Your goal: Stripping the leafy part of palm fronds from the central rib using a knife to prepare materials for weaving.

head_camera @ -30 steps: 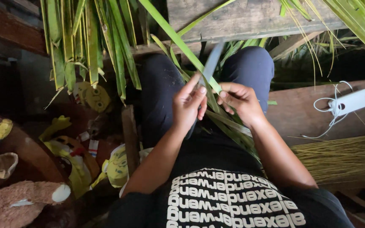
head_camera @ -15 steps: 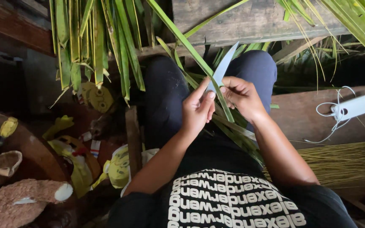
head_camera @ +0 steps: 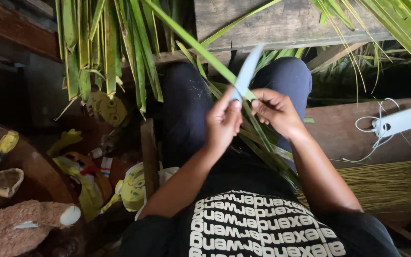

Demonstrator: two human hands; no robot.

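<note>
Head view, looking down on a seated person's lap: the left hand [head_camera: 222, 124] is closed around the handle of a knife [head_camera: 246, 72], whose pale blade (blurred here) points up and away from the body, over the dark trousers. Just right of the knife, the right hand [head_camera: 276, 112] pinches a long green palm leaf [head_camera: 200, 47] between thumb and fingers; the leaf runs from upper left of the knife, crosses under the blade, and passes down toward the lap. More palm leaves [head_camera: 105, 47] hang well to the left of the knife. Far right of the knife, a white power bank [head_camera: 398, 121] with its cable lies on a wooden board [head_camera: 343, 133], and below it lies a bundle of thin leaf ribs [head_camera: 386, 183].
</note>
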